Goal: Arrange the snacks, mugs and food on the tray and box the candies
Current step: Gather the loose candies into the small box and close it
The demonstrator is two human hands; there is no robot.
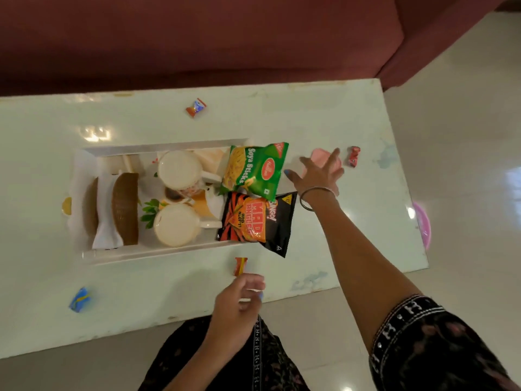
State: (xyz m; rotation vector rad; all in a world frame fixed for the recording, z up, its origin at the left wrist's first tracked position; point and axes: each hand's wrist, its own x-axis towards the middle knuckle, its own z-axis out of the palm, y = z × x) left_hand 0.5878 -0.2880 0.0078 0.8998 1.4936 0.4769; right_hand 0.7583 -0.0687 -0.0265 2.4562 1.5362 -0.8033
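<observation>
A white tray (158,253) on the table holds two brown flat foods (125,208), two white mugs (178,170) (175,229), a green Soya Sticks bag (255,169) and a black-orange Mad Angles bag (255,222). My right hand (317,172) is spread open over a small pink box (320,154) right of the tray. My left hand (238,301) hovers near the table's front edge, fingers loosely curled, just below a red-orange candy (240,266). Other candies lie loose: a red one (353,156), a blue one (80,299), an orange-blue one (196,107).
The pale green table (352,235) stands before a maroon sofa (197,38). A pink round object (423,224) sits on the floor beyond the table's right edge. My dark patterned clothing fills the bottom of the view.
</observation>
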